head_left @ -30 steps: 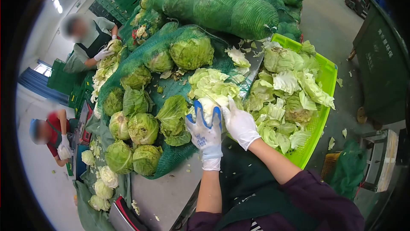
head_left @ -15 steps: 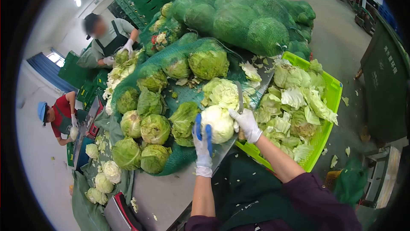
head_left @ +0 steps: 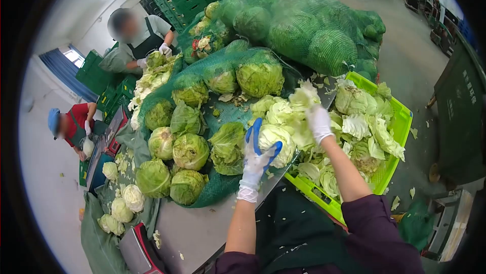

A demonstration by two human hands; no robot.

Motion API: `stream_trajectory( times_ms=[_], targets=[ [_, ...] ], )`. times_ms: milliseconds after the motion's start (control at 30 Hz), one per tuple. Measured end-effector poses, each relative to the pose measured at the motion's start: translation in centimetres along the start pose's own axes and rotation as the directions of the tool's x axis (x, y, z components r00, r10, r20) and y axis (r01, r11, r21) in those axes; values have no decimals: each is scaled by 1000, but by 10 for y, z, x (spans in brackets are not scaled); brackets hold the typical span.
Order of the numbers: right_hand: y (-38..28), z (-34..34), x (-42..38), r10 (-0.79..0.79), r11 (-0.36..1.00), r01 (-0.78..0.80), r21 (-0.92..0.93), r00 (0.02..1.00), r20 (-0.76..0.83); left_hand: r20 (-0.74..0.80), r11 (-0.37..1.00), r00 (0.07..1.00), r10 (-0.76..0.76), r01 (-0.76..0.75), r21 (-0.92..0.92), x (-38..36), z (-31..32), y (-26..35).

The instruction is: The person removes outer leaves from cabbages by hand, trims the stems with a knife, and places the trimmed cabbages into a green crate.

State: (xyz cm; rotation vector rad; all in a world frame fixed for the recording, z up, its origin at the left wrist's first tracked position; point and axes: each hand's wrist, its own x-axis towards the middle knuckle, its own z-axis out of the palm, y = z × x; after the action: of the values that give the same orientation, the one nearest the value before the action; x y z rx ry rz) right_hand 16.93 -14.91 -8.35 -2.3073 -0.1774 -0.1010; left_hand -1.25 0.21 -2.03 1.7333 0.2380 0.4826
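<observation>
My left hand [head_left: 255, 160], in a white glove with blue on the fingers, grips a pale, trimmed cabbage [head_left: 277, 145] from its left side, thumb and fingers spread around it. Right of the cabbage, my white-gloved right hand [head_left: 320, 124] is smeared by motion beside loose cabbage leaves [head_left: 306, 97]. Its fingers do not show clearly, and no knife blade can be made out. Several untrimmed green cabbages [head_left: 190, 151] lie to the left on the green netting [head_left: 217, 190].
A lime-green crate [head_left: 400, 127] full of leaves stands at the right. Bulging net sacks of cabbages [head_left: 304, 31] lie behind. Trimmed cabbages [head_left: 121, 209] sit at the left. Two co-workers, one in a light shirt [head_left: 159, 27] and one in red [head_left: 79, 114], handle produce. A dark green bin [head_left: 458, 107] stands far right.
My right hand has moved from the cabbage toward the upper right, and the curved blade seen beside it earlier no longer shows. My left hand has shifted slightly right with the cabbage.
</observation>
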Motion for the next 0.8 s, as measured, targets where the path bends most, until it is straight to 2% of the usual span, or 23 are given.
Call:
stream_trajectory(
  times_ms=[67, 100, 133, 167, 200, 233, 267, 300, 367, 400, 467, 533, 600, 667, 733, 800],
  targets=[
    [2, -38, -8, 58, 996, -66, -61, 992, -115, 42, 977, 985, 165, -169, 130, -6, 2, 6],
    [-26, -68, -33, -28, 996, 46, 82, 979, -201, 70, 960, 985, 157, -169, 223, -9, 3, 13],
    [-28, -72, -47, -37, 995, 55, 85, 980, -196, 60, 959, 985, 159, -168, 227, -11, 8, 12],
    [-29, -74, -60, -256, 960, 265, 93, 962, -93, 74, 922, 976, 204, -217, 321, -12, 14, 10],
    [-30, -73, -70, -470, 876, 466, 126, 883, 4, 88, 871, 964, 250, -264, 415, -11, 19, 10],
    [-30, -68, -79, -472, 882, 462, 99, 869, 149, 126, 821, 961, 246, -276, 500, -12, 22, 20],
    [-34, -65, -83, -463, 883, 464, 71, 837, 291, 146, 842, 953, 267, -304, 445, -10, 24, 18],
    [-36, -71, -80, -387, 922, 333, 199, 824, 414, 160, 832, 952, 262, -307, 462, -10, 23, 17],
    [-54, -95, -75, -265, 943, 46, 330, 703, 660, 192, 803, 947, 259, -321, 503, -9, 19, 18],
    [-57, -99, -72, -292, 938, 71, 340, 693, 660, 200, 791, 943, 264, -331, 515, -9, 18, 13],
    [-57, -104, -66, -249, 953, 27, 302, 638, 729, 208, 823, 946, 250, -321, 469, -8, 12, 8],
    [-54, -101, -67, -258, 929, -49, 367, 625, 737, 224, 834, 955, 196, -283, 475, -8, 6, 9],
    [-51, -95, -70, -277, 936, 15, 352, 650, 708, 231, 859, 963, 142, -236, 455, -9, 2, 15],
    [-52, -98, -70, -294, 931, 26, 365, 648, 703, 214, 844, 958, 192, -273, 462, -10, 3, 16],
    [-47, -97, -65, -300, 928, 13, 372, 620, 725, 200, 868, 957, 210, -277, 412, -9, 1, 8],
    [-51, -100, -63, -326, 928, 60, 368, 611, 721, 164, 863, 966, 201, -254, 438, -10, 7, 5]
  ],
)
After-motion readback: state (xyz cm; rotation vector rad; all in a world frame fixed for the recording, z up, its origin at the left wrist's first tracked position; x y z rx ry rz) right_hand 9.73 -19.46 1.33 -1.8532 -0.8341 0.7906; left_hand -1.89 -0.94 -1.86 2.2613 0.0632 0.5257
